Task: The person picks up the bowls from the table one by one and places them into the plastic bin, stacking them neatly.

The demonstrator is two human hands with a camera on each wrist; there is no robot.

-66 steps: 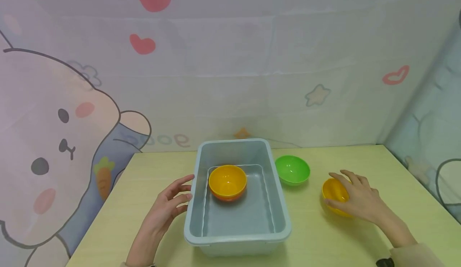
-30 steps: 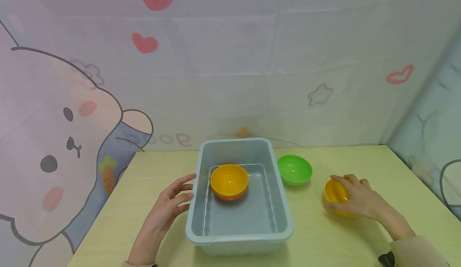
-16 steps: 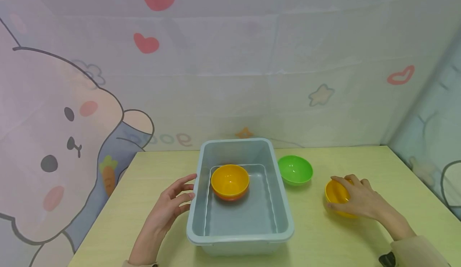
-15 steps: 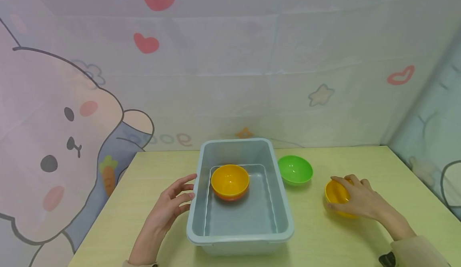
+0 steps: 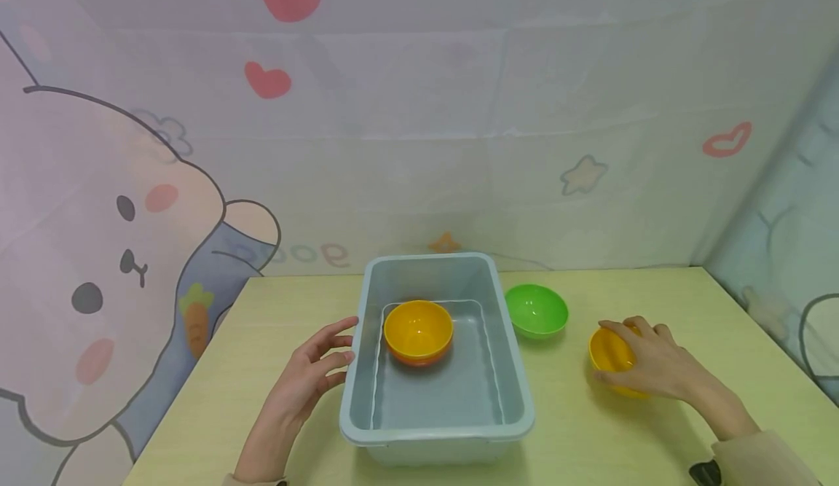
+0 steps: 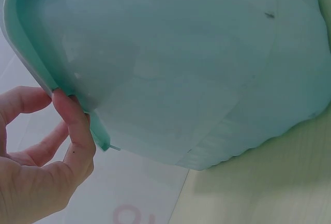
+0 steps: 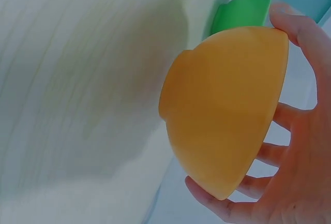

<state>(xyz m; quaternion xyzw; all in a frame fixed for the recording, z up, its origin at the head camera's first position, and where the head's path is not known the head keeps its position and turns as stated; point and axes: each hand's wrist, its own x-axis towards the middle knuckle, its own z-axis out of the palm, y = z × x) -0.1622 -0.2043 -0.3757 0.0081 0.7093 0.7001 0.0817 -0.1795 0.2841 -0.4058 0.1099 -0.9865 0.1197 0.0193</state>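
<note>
My left hand [image 5: 304,369] is at the left rim of a grey-blue plastic bin [image 5: 438,439]; in the left wrist view its thumb and a finger pinch the rim's lip. Inside the bin sits a yellow bowl [image 5: 418,329], nested on an orange bowl [image 5: 419,361] that shows only as a thin edge. To the right, my right hand [image 5: 658,363] grips another yellow bowl [image 5: 609,351] from above. The right wrist view shows thumb and fingers spread around the rim of this bowl [image 7: 225,105]. Whether its base touches the table cannot be told.
A green bowl [image 5: 536,311] stands on the table [image 5: 564,428] just right of the bin, behind the held bowl. A printed cloth backdrop [image 5: 419,143] hangs along the table's back edge, with another cloth on the right side.
The right fingers have settled slightly closer on the yellow bowl since the earliest frame. The left hand and the bin stay together, with only a small shift of the head view.
</note>
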